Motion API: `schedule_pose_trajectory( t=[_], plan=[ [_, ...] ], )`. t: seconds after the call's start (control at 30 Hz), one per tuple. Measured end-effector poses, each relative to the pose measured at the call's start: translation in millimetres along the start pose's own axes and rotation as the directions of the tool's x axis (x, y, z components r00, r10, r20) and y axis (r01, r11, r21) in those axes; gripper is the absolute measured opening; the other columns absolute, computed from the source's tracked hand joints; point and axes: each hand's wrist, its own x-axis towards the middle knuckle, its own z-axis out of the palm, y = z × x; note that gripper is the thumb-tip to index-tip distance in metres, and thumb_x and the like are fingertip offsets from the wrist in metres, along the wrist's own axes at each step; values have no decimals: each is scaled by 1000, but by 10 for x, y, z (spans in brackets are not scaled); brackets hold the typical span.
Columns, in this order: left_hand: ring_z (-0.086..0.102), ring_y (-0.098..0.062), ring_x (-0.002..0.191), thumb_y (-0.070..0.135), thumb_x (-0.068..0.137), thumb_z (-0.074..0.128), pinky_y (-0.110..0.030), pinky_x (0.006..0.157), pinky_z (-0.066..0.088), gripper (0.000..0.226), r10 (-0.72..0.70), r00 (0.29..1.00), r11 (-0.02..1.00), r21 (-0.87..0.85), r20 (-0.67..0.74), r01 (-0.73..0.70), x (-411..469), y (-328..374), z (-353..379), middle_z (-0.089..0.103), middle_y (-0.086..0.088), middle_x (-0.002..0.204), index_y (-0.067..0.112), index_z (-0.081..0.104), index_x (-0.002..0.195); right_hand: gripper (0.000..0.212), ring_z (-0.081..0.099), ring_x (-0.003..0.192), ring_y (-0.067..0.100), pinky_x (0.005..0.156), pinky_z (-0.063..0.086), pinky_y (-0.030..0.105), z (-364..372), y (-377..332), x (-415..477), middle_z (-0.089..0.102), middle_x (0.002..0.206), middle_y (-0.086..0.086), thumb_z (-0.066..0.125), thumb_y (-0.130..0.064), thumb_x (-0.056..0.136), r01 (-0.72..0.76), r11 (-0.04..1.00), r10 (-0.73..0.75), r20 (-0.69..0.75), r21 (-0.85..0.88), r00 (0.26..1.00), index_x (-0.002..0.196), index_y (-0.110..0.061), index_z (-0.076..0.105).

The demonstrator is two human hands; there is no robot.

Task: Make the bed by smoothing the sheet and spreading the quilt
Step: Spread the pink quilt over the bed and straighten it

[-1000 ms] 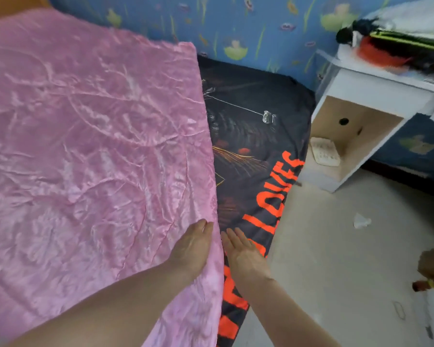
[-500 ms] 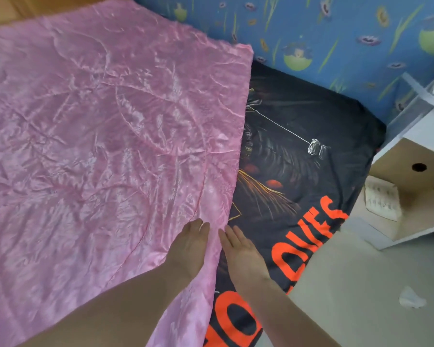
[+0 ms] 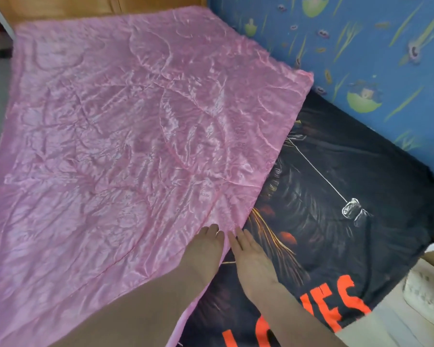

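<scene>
One pink quilt [image 3: 125,136], one black printed sheet [image 3: 348,186], two hands, namely one left hand [image 3: 206,249] and one right hand [image 3: 251,256], one white shelf unit [image 3: 386,319] and one pale object [image 3: 426,296] are being counted here.

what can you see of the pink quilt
The quilt is pink, shiny and satin-like, stitched with curved quilting lines and full of fine creases. It lies spread flat, its far corner near the blue wall. Its right edge runs diagonally across the black sheet, leaving that part uncovered. The left hand rests flat on it near that edge; the right hand lies on the sheet just beside it.
</scene>
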Motion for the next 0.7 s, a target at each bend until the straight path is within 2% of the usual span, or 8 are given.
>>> schedule_pose_trajectory(
  t=[0.07, 0.1, 0.2, 0.3, 0.4, 0.53, 0.63, 0.7],
  plan=[
    [63, -19, 71, 19, 46, 86, -24, 62, 54, 42, -16, 997, 1000, -14, -72, 15, 223, -22, 77, 62, -2, 84, 13, 73, 85, 85, 43, 134, 29, 103, 43, 35, -21, 24, 272, 39, 148, 14, 83, -6, 61, 58, 998, -56, 69, -30, 996, 139, -5, 47],
    [62, -15, 69, 24, 48, 84, -21, 61, 52, 37, -7, 994, 1000, -3, -106, 7, 307, -19, 83, 63, 1, 81, 17, 73, 82, 84, 43, 134, 28, 103, 42, 34, -30, 42, 371, 39, 148, 14, 83, -9, 62, 87, 995, -84, 67, -48, 994, 138, -4, 48],
    [65, -16, 63, 30, 66, 54, -18, 58, 52, 27, -65, 986, 996, -64, -154, 56, 639, -20, 6, 67, -1, 73, 15, 75, 74, 84, 68, 103, 24, 74, 58, 31, 174, 296, 791, 67, 118, 9, 94, -16, 29, 130, 990, -124, 97, -53, 988, 110, -11, 72],
    [66, -24, 77, 24, 76, 32, -30, 70, 56, 46, -122, 987, 992, -47, -106, 117, 930, -88, 115, 67, -8, 85, 6, 72, 88, 80, 67, 105, 24, 74, 59, 33, 276, 441, 1186, 62, 125, 11, 91, -14, 37, 212, 973, -202, 115, -87, 973, 114, -10, 70],
    [64, -27, 82, 26, 78, 42, -35, 72, 55, 39, -175, 984, 984, -24, -24, 174, 1182, -214, 198, 63, -9, 91, 6, 68, 98, 86, 70, 97, 24, 66, 60, 29, 355, 557, 1495, 70, 112, 12, 90, -11, 23, 245, 966, -237, 99, -85, 967, 107, -8, 73],
    [48, -29, 111, 37, 87, 54, -35, 94, 43, 61, -164, 980, 986, -15, 110, 166, 1356, -144, 150, 47, -10, 126, 4, 42, 137, 108, 61, 115, 29, 85, 56, 34, 297, 671, 1765, 58, 130, 16, 96, -23, 22, 244, 970, -237, 203, -9, 950, 123, -2, 62],
    [40, -29, 116, 58, 81, 56, -39, 101, 34, 79, -238, 961, 970, 85, 139, 228, 1516, 37, 191, 42, -9, 130, 8, 37, 138, 113, 16, 145, 23, 115, 29, 33, 235, 782, 1920, 11, 156, 5, 86, -26, 63, 290, 957, -282, 206, -6, 937, 150, -8, 17],
    [37, -33, 118, 53, 80, 61, -45, 103, 29, 76, -311, 919, 945, 176, 242, 274, 1624, 89, 258, 39, -11, 131, 6, 39, 136, 99, 47, 131, 26, 98, 49, 33, 257, 834, 1983, 40, 147, 12, 90, -14, 53, 270, 963, -266, 160, -5, 951, 141, -7, 44]
  ],
)
